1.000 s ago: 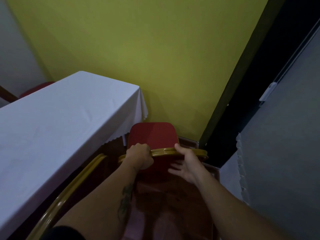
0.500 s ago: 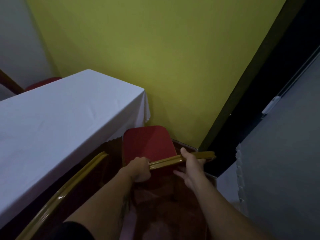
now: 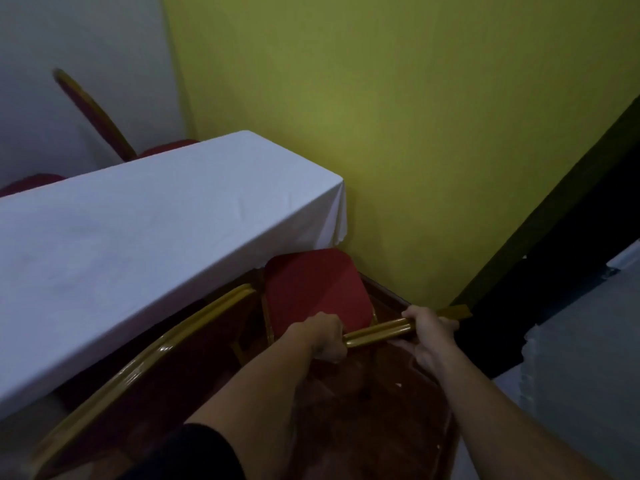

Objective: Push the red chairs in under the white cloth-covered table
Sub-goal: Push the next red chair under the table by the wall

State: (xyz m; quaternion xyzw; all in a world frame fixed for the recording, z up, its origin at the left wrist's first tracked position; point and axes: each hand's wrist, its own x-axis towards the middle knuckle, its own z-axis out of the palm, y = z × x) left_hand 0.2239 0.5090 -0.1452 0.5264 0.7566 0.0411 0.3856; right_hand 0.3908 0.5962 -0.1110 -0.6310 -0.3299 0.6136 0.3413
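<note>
Hands grip the gold top rail (image 3: 377, 332) of a red chair (image 3: 313, 289), and we see them from above. Our left hand (image 3: 325, 336) is clenched around the left part of this rail, with the knuckles turned up. Our right hand (image 3: 431, 336) holds the right part, the thumb over the rail and the fingers spread below it on the dark back of the chair. A short piece of bare rail shows between the two hands.

We see no containers, and the white cloth on the table (image 3: 145, 237) has nothing on it.

The red seat of the chair lies just beyond our hands. Its far left corner is already under the hanging edge of the cloth at the end of the table, but most of the seat is uncovered. The right side of the seat is near the yellow wall (image 3: 398, 133).

A second chair with a gold frame (image 3: 166, 344) stands to the left of our left hand, along the near side of the table. On the far side of the table we see a tilted chair back (image 3: 93, 112) and two red seat edges, before a white wall (image 3: 86, 46). The dark wooden floor is under our arms.
</note>
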